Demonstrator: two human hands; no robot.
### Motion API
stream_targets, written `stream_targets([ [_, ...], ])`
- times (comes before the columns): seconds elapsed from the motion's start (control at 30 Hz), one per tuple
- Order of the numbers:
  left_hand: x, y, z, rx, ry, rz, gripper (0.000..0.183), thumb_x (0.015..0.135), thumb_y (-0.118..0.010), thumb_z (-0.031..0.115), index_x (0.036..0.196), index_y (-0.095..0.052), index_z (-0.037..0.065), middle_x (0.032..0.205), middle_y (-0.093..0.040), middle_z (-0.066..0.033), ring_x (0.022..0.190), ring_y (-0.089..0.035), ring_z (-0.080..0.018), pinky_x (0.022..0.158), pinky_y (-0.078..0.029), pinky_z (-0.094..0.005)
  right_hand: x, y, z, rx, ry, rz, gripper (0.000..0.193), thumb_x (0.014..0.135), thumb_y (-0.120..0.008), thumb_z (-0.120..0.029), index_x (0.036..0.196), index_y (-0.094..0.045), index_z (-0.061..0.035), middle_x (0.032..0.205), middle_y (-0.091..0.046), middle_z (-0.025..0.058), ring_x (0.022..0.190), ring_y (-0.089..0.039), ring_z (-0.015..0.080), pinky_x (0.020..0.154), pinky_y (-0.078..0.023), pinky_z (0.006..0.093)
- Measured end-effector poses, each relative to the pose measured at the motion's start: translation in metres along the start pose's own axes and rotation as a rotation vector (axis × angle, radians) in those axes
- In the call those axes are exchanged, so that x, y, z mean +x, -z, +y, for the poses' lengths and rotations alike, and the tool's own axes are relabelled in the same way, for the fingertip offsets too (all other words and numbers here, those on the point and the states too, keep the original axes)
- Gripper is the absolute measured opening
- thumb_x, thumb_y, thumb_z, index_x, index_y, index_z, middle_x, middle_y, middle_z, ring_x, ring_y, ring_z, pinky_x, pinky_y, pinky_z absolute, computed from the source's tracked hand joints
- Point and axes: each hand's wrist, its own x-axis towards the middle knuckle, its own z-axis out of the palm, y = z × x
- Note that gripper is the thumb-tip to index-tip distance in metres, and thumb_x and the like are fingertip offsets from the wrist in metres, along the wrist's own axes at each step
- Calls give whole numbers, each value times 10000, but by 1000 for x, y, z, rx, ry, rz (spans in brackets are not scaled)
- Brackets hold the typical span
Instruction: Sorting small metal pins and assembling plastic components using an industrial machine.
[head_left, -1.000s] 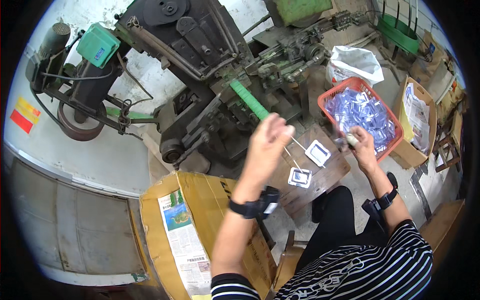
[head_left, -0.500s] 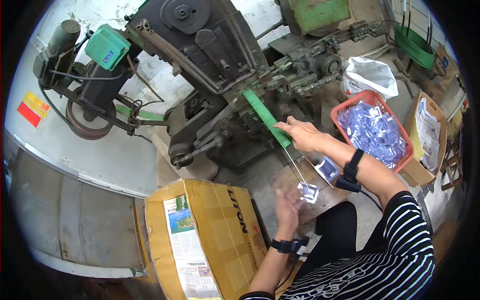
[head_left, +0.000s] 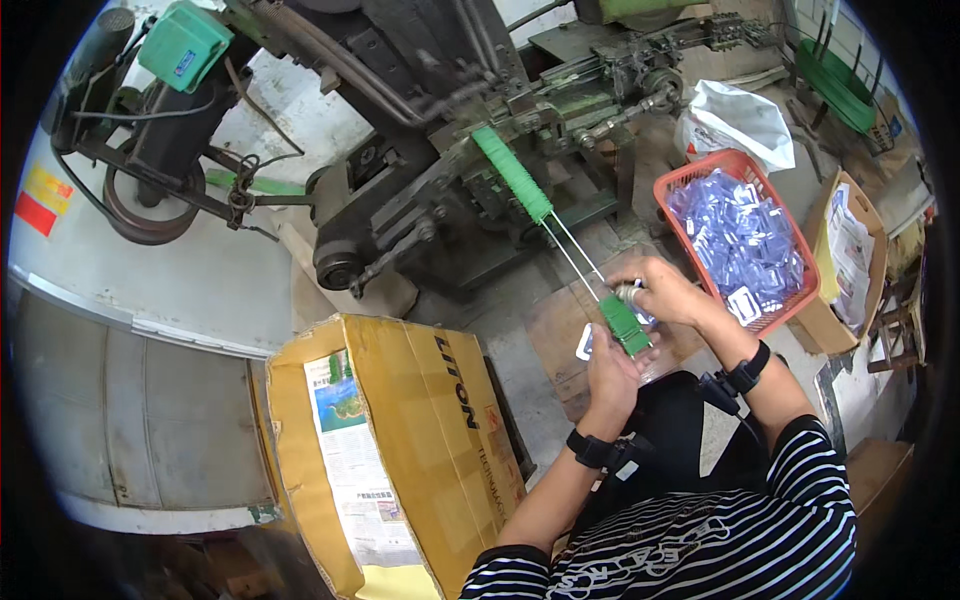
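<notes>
Two thin metal rails (head_left: 573,252) slope from the machine toward me. A long row of green, tightly packed pieces (head_left: 510,172) sits on their upper part. A shorter green stack (head_left: 626,326) lies at the lower end, between my hands. My left hand (head_left: 612,382) grips the near end of this stack. The fingers of my right hand (head_left: 660,290) are bent at its upper end, closed against it. A clear plastic case with a white frame (head_left: 585,342) shows beside my left thumb. Part of another bluish case is mostly hidden under my right hand.
A dark machine (head_left: 420,150) stands ahead. At right are a red basket (head_left: 815,290) heaped with clear plastic cases (head_left: 740,235), a white sack (head_left: 735,130) and an open cardboard box (head_left: 870,225). A big yellow-brown carton (head_left: 420,430) stands at left; a wooden board (head_left: 560,310) lies below my hands.
My right hand has come down from the long green row toward me, and a green stack is now at the rails' lower end. My left hand has closed on it. The view has shifted slightly.
</notes>
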Motion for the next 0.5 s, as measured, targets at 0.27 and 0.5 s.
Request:
stream_targets([
  [0.27, 17, 18, 14, 42, 232, -33, 375, 933, -357, 422, 1115, -468, 114, 1000, -589, -90, 860, -607, -218, 653, -533, -383, -40, -19, 1, 69, -114, 59, 226, 740, -530, -35, 940, -632, -52, 881, -617, 169, 861, -591, 333, 742, -469, 387],
  [0.5, -3, -10, -5, 244, 239, 54, 347, 931, -376, 374, 994, -508, 59, 846, -610, -83, 682, -634, -209, 497, -528, -321, -75, -17, -19, -217, -77, 485, 316, 623, -461, 53, 883, -624, -21, 889, -561, 151, 802, -573, 317, 730, -462, 367],
])
